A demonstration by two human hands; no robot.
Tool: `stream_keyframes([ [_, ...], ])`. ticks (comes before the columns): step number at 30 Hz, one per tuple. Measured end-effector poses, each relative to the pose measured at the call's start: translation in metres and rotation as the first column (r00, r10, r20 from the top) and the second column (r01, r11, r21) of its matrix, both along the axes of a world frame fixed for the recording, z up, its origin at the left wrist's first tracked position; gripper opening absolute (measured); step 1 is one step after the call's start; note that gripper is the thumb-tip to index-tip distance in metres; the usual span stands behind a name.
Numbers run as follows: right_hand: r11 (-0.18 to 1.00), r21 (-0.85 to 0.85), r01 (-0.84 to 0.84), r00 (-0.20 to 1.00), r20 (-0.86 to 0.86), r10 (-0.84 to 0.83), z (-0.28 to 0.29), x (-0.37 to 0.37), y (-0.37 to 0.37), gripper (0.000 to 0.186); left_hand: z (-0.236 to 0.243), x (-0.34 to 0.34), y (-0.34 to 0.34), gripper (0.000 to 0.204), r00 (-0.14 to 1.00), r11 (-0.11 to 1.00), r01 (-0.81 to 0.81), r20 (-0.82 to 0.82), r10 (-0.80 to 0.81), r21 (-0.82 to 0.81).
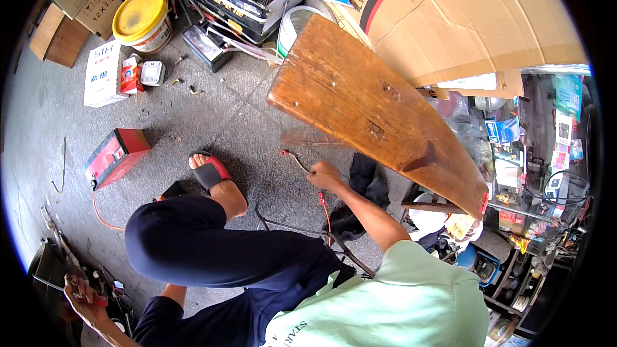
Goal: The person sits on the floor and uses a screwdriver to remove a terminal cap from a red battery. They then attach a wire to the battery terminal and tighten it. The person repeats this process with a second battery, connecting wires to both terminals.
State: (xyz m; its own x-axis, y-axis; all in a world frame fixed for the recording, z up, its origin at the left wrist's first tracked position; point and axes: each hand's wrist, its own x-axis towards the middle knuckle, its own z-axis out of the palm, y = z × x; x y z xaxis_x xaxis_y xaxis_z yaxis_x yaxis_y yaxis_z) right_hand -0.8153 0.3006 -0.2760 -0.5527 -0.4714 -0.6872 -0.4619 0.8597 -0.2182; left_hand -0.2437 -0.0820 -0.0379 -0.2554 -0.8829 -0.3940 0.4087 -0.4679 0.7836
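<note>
My right hand (326, 175) is closed round a short dark cable (297, 161) with a red end, held above the floor beside the wooden bench. Below it, a thin orange-red wire (326, 211) with a red tip runs down toward the stool frame. At the lower left, my left hand (87, 302) is closed on a red-handled tool (99, 300); its exact kind is hard to make out. A red box-shaped device (117, 156) stands on the floor in front of my left side, with a red cable (103, 212) leading from it toward my leg.
The wooden bench (366, 103) slants from top centre to the right. Dark cloth (363, 186) lies beneath its edge. A yellow-lidded bucket (139, 19), a white box (103, 77) and small cartons stand at upper left. Cluttered shelves (514, 270) fill the right; a large cardboard sheet (475, 19) leans behind.
</note>
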Motion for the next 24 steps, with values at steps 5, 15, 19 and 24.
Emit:
stream_keyframes([
  [5, 0.992, 0.091, -0.086, 0.989, -0.11, 0.096, -0.051, 0.005, 0.048, 0.027, 0.017, 0.011, 0.011, 0.027, 0.99, 0.998, -0.028, 0.137, 0.021, 0.047],
  [15, 0.948, 0.289, -0.134, 0.991, 0.017, 0.134, -0.044, 0.024, 0.082, 0.035, 0.005, 0.087, 0.028, 0.028, 0.98, 0.997, -0.032, 0.198, 0.019, 0.064],
  [19, 0.958, 0.282, -0.058, 0.998, 0.018, 0.055, -0.062, 0.059, 0.113, 0.028, 0.005, 0.113, 0.038, 0.03, 0.945, 0.975, -0.216, 0.262, 0.193, 0.059],
  [24, 0.959, 0.111, -0.259, 0.965, 0.059, 0.254, -0.062, 0.072, 0.071, 0.025, 0.007, 0.11, 0.048, 0.028, 0.946, 0.944, -0.311, 0.13, 0.296, 0.115],
])
